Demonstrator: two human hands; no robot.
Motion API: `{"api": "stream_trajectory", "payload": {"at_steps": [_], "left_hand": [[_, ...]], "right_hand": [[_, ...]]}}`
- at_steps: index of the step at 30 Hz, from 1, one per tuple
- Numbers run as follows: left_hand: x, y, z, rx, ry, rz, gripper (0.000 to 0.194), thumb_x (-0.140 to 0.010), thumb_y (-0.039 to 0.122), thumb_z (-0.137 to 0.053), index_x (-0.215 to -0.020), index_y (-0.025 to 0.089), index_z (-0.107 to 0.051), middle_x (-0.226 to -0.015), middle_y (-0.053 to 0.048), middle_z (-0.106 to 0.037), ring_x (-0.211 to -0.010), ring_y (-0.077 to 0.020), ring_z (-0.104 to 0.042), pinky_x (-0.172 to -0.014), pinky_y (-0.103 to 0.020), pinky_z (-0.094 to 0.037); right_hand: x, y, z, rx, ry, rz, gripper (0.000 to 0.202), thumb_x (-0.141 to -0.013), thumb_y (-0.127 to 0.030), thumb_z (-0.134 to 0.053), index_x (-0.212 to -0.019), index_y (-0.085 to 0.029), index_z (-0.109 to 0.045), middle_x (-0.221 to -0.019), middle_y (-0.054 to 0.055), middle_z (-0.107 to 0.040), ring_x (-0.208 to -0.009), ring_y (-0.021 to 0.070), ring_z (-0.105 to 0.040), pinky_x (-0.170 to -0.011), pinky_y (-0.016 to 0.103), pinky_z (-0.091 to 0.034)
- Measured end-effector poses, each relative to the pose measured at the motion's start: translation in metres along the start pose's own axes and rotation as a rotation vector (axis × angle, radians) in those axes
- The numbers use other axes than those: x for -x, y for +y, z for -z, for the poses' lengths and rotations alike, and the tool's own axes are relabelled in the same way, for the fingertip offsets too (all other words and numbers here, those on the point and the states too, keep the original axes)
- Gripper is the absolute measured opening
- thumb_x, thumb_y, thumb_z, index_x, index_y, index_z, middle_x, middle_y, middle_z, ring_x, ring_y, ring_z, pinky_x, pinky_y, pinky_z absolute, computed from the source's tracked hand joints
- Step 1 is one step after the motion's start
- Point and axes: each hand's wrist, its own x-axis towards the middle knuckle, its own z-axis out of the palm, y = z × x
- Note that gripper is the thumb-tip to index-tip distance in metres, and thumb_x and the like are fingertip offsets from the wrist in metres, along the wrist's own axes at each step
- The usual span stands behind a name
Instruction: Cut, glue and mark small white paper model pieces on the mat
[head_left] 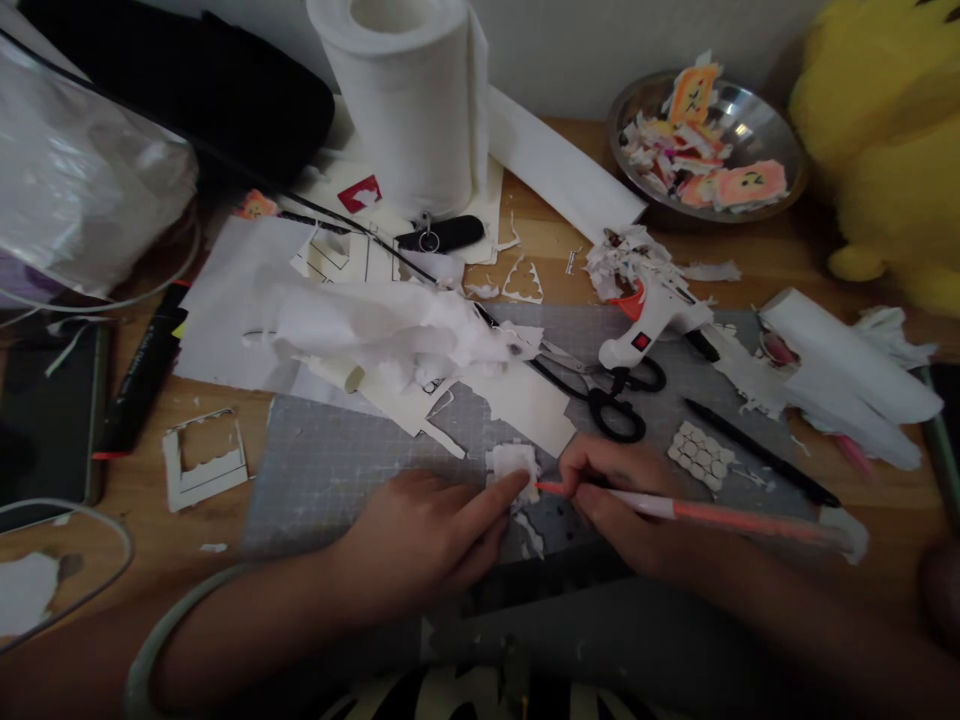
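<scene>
A small white paper piece [513,464] with uneven edges lies on the grey cutting mat [315,480]. My left hand [439,535] holds it down with a stretched index finger, the other fingers curled below. My right hand [619,490] grips an orange-red marker pen [742,522] between thumb and fingers. The pen's tip is at the piece's right edge, close to my left fingertip. Torn paper scraps [531,535] lie just below the piece. Right of my right hand is a white piece with drawn rounded cells [701,457].
Black-handled scissors [619,400], a white glue gun [652,325] and a black pen [757,450] lie around the mat. Behind stand a paper roll [420,110] and a metal bowl [630,150] of coloured cut-outs. A phone [52,410] and black marker [142,375] lie left.
</scene>
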Motion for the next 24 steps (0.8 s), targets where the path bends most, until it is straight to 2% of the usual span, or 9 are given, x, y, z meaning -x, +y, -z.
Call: {"api": "stream_trajectory", "payload": {"at_steps": [5,9,12,17,21,24], "left_hand": [[-0.0004,0.0006,0.0017,-0.012,-0.009,0.005,0.034,-0.084,0.025,-0.037,-0.117,0.018,-0.041,-0.056,0.004,-0.059,-0.043,-0.0141,-0.054,-0.042,-0.025,-0.037],[-0.0001,0.0006,0.0012,-0.015,-0.019,0.008,0.035,-0.084,0.026,-0.038,-0.117,0.018,-0.041,-0.057,0.003,-0.059,-0.045,-0.0132,-0.055,-0.043,-0.023,-0.036],[-0.0001,0.0004,0.0006,-0.015,0.0,0.006,0.034,-0.084,0.027,-0.038,-0.117,0.018,-0.042,-0.055,0.004,-0.058,-0.043,-0.0126,-0.053,-0.042,-0.023,-0.035],[-0.0007,0.0001,0.0009,-0.022,0.004,-0.003,0.034,-0.085,0.026,-0.036,-0.117,0.018,-0.042,-0.056,0.004,-0.059,-0.043,-0.0141,-0.054,-0.042,-0.025,-0.037],[-0.0003,-0.0001,0.0007,-0.019,-0.002,-0.002,0.034,-0.085,0.026,-0.037,-0.118,0.018,-0.041,-0.055,0.004,-0.058,-0.042,-0.0141,-0.054,-0.041,-0.025,-0.036],[0.0,-0.0001,0.001,-0.012,-0.015,-0.003,0.034,-0.085,0.027,-0.037,-0.118,0.018,-0.041,-0.057,0.004,-0.059,-0.044,-0.0145,-0.055,-0.042,-0.025,-0.037]], "right_hand": [[0.0006,-0.0004,0.0,0.016,-0.058,0.022,0.013,-0.071,-0.009,-0.043,-0.068,-0.019,-0.05,-0.052,-0.007,-0.045,-0.047,0.0071,-0.041,-0.045,0.018,-0.031],[0.0002,0.0024,-0.0003,0.011,-0.028,-0.034,0.012,-0.075,-0.011,-0.041,-0.074,-0.02,-0.049,-0.052,-0.007,-0.046,-0.048,0.0085,-0.044,-0.046,0.019,-0.032],[0.0,0.0043,0.0,-0.032,-0.075,-0.003,0.011,-0.076,-0.012,-0.042,-0.072,-0.02,-0.049,-0.054,-0.006,-0.047,-0.049,0.0082,-0.043,-0.046,0.019,-0.033],[-0.0001,0.0043,-0.0008,-0.018,-0.015,-0.03,0.012,-0.076,-0.012,-0.042,-0.073,-0.02,-0.049,-0.054,-0.006,-0.048,-0.048,0.0084,-0.044,-0.045,0.019,-0.032],[-0.0007,0.0018,-0.0018,0.018,-0.038,0.044,0.012,-0.073,-0.01,-0.043,-0.069,-0.02,-0.048,-0.053,-0.007,-0.046,-0.047,0.0073,-0.042,-0.045,0.018,-0.032],[-0.0007,-0.0005,-0.0013,0.079,0.011,0.004,0.012,-0.074,-0.011,-0.041,-0.071,-0.02,-0.048,-0.052,-0.007,-0.046,-0.047,0.0082,-0.043,-0.046,0.02,-0.033]]}}
